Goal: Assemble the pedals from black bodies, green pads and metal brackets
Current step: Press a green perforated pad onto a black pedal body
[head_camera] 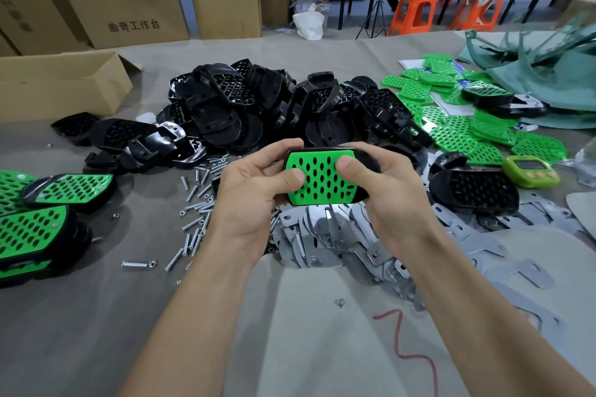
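Both hands, left hand (254, 193) and right hand (387, 190), grip black body (371, 160), thumbs pressing green pad (319, 179) in; judged next: metal bracket (322, 229) from near table edge.

Fingertips of the left hand (254, 200) and right hand (387, 190) go behind the held body (367, 159), out of sight. The pad (322, 180) hides nearly all of the body's face. Both wrists cover part of the bracket pile (322, 235). At the left of the table (129, 316), finished pedals (29, 235) are cut off by the picture's edge. So is a clear bag (587, 164) at the right. The timer (530, 171) display is too small to read.
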A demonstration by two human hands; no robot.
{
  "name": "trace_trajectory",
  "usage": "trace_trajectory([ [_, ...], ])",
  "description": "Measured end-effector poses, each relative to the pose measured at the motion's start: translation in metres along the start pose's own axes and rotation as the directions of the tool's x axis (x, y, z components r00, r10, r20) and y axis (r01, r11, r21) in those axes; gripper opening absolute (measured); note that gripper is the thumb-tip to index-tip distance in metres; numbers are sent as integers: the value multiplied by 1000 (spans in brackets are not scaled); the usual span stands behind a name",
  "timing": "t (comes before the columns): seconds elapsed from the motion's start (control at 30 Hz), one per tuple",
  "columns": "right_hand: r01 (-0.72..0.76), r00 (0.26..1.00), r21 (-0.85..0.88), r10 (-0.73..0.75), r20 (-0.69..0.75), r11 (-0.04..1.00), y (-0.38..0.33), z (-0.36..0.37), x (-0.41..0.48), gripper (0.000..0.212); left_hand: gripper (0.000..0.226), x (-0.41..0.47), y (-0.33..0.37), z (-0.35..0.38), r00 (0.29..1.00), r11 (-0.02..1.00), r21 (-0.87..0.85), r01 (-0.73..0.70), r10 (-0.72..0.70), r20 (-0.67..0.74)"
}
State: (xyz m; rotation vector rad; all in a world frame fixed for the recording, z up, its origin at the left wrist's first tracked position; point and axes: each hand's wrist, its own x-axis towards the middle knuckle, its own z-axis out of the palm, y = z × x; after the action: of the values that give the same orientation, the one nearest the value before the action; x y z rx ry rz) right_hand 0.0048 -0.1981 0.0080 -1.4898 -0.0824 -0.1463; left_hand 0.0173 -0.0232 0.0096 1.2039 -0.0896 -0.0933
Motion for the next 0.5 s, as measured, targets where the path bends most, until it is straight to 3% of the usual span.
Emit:
trace_trajectory([
  [0.17, -44, 996, 32, 47, -70, 998, 2, 2, -2, 12, 37, -2, -6, 8, 994, 995, 100, -17, 27, -105],
  [0.3, -94, 991, 49, 98, -93, 994, 4, 1, -1, 9, 30, -2, -7, 9, 997, 980, 197, 18, -2, -80],
  [0.43, -61, 996, 29, 62, -57, 998, 3, 0, -2, 9, 7, -1, -9, 11, 995, 944, 322, 66, -39, -91],
  [0.5, -41, 997, -10, 40, -60, 999, 5, 2, -3, 14, 12, 0, -10, 11, 993, 927, 370, 65, -24, -114],
])
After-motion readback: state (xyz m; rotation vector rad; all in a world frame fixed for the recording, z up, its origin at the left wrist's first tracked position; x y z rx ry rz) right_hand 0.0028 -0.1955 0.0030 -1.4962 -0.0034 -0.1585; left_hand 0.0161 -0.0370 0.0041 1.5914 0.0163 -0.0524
